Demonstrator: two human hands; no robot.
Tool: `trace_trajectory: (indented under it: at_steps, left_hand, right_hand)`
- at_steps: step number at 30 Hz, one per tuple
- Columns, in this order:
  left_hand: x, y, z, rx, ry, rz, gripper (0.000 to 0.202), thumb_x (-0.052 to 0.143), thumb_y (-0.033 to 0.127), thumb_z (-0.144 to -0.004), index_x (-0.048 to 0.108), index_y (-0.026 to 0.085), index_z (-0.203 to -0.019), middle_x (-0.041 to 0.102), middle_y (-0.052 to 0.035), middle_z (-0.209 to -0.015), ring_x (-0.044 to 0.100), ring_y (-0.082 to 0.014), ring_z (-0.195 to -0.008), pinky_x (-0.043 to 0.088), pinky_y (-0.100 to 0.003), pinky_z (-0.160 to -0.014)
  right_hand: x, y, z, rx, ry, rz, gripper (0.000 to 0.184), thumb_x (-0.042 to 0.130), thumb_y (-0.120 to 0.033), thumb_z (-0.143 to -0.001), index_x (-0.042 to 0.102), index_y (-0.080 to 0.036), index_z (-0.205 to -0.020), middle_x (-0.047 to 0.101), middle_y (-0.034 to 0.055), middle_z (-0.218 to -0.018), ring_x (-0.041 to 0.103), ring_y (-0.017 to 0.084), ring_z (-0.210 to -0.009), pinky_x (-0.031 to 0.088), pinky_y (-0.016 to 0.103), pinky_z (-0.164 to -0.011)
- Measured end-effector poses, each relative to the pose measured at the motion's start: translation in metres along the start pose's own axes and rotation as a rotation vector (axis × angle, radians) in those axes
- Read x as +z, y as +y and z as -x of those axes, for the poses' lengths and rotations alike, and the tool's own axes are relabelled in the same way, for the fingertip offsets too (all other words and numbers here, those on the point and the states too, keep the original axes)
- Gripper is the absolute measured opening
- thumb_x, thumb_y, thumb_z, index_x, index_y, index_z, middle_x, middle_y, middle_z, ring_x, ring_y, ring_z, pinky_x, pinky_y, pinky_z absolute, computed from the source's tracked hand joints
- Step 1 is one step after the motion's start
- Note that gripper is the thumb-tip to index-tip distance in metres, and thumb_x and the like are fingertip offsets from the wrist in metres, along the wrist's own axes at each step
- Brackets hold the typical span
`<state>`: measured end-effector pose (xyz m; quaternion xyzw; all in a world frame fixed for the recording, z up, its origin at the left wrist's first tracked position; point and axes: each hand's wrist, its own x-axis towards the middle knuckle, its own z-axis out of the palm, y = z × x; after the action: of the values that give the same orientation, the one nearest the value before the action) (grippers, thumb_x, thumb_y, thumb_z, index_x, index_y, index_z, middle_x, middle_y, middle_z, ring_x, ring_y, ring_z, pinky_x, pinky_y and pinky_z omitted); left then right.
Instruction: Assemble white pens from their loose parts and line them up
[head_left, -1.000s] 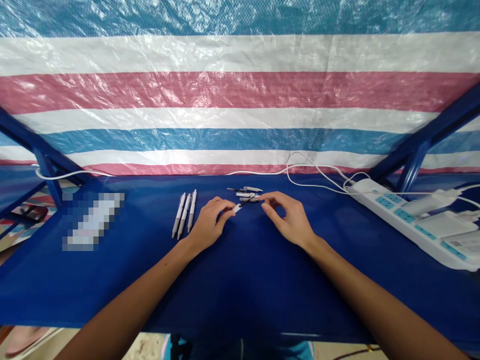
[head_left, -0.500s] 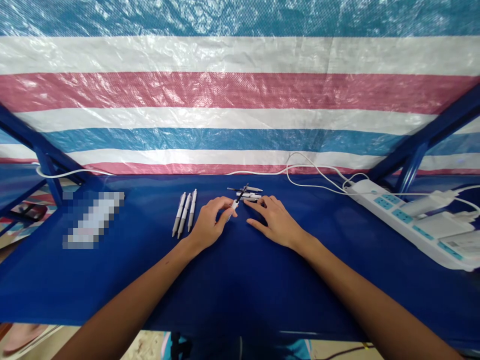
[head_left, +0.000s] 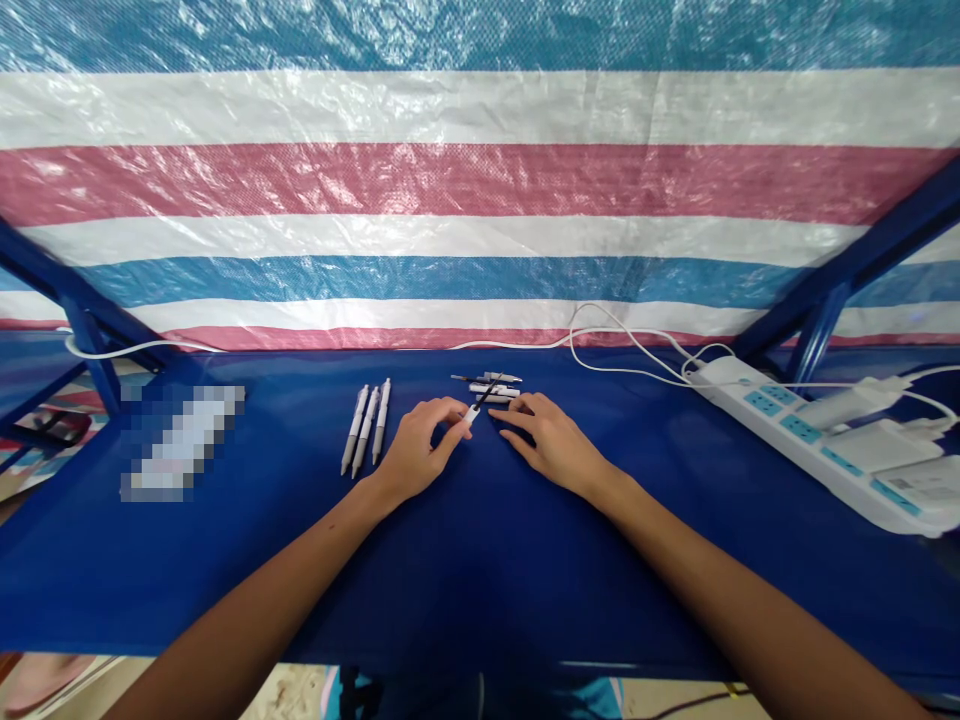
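A sheet of plastic in blue, white and red stripes [head_left: 480,180] hangs as a backdrop at twelve o'clock, behind a glossy blue tabletop [head_left: 480,560] with dark blue metal braces at its ten and two o'clock corners. Taking the gap between the two hands as the centre of the dial, the left hand [head_left: 426,440] lies close in at nine o'clock, its thumb and forefinger closed in a pinch on a white pen piece [head_left: 471,414]; a slim black refill [head_left: 490,391] juts from that piece toward one o'clock. The right hand [head_left: 556,442] rests close in at three o'clock, thumb and forefinger parted with a modest gap — nothing shows between them, and the other fingers curl loosely. Its forefinger is just beside a small group of pen parts [head_left: 498,396] at twelve o'clock, though whether it touches them I cannot tell. Farther out at nine o'clock, three white-and-grey pens [head_left: 365,430] lie side by side, tips toward the person, and well beyond them sits a pale object blurred by pixelation [head_left: 184,440]. Out at three o'clock — well apart from the right hand — a white power strip [head_left: 799,440] with light-blue sockets carries plugged-in adapters [head_left: 885,450], and a thin white cable [head_left: 622,372] loops from it toward one o'clock.
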<state>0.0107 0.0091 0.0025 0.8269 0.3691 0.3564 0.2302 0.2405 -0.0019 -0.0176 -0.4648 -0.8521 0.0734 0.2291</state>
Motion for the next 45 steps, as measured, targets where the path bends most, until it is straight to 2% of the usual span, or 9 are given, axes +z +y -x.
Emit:
trace_trajectory:
  at_steps: [6,14,20,25,33,40,45]
  left_hand:
    - [0.001,0.000,-0.001,0.001,-0.016,-0.023,0.020,0.048,0.032,-0.100,0.061,0.021,-0.089,0.073,-0.0024,-0.082,0.066,-0.0202,-0.082,0.048,-0.034,-0.087]
    - [0.000,-0.002,-0.002,0.037,-0.007,-0.045,0.018,0.051,0.033,-0.098,0.061,0.021,-0.089,0.070,-0.0025,-0.084,0.064,-0.0192,-0.080,0.049,-0.033,-0.083]
    - [-0.002,-0.008,-0.002,0.033,-0.009,-0.085,0.014,0.055,0.031,-0.097,0.063,0.021,-0.091,0.070,-0.0028,-0.083,0.064,-0.0202,-0.079,0.049,-0.035,-0.083]
    - [-0.003,-0.012,-0.003,0.024,-0.021,-0.100,0.011,0.056,0.029,-0.096,0.065,0.021,-0.095,0.071,-0.0028,-0.086,0.064,-0.0209,-0.082,0.049,-0.036,-0.086]
    - [-0.005,-0.015,-0.003,0.034,-0.049,-0.138,0.012,0.057,0.029,-0.096,0.066,0.021,-0.096,0.073,-0.0040,-0.089,0.066,-0.0222,-0.087,0.049,-0.036,-0.084]
    - [-0.006,-0.014,-0.005,0.029,-0.052,-0.151,0.012,0.056,0.028,-0.096,0.065,0.022,-0.094,0.073,-0.0033,-0.088,0.065,-0.0218,-0.085,0.049,-0.037,-0.086]
    - [-0.006,-0.013,-0.005,0.033,-0.063,-0.148,0.013,0.054,0.029,-0.096,0.065,0.021,-0.094,0.073,-0.0036,-0.089,0.064,-0.0221,-0.086,0.049,-0.037,-0.086]
  right_hand:
    - [0.002,0.006,0.001,0.003,0.086,-0.128,0.019,0.060,-0.017,-0.094,0.076,-0.024,-0.100,0.073,0.0072,-0.099,0.067,0.023,-0.092,0.056,0.038,-0.084]
    - [-0.005,0.003,-0.002,0.049,0.040,-0.188,0.010,0.062,-0.013,-0.090,0.067,-0.021,-0.086,0.070,0.0049,-0.084,0.064,0.020,-0.079,0.051,0.032,-0.072]
    - [-0.010,-0.002,-0.002,0.082,0.149,-0.368,0.011,0.057,-0.022,-0.093,0.065,-0.020,-0.087,0.066,0.0039,-0.078,0.058,0.016,-0.064,0.049,0.028,-0.063]
    - [-0.019,-0.006,-0.002,0.123,0.253,-0.398,0.016,0.056,-0.032,-0.095,0.066,-0.021,-0.088,0.067,0.0039,-0.074,0.060,0.016,-0.063,0.051,0.027,-0.062]
    - [-0.024,-0.009,-0.002,0.164,0.378,-0.469,0.012,0.061,-0.031,-0.088,0.066,-0.021,-0.083,0.068,0.0013,-0.070,0.061,0.014,-0.058,0.054,0.026,-0.059]
    - [-0.029,-0.014,-0.002,0.225,0.462,-0.577,0.010,0.066,-0.031,-0.085,0.064,-0.021,-0.082,0.070,0.0022,-0.075,0.067,0.017,-0.068,0.058,0.030,-0.068]
    - [-0.032,-0.014,-0.005,0.274,0.492,-0.746,0.019,0.070,-0.038,-0.084,0.066,-0.021,-0.081,0.070,0.0041,-0.082,0.066,0.017,-0.074,0.055,0.029,-0.065]
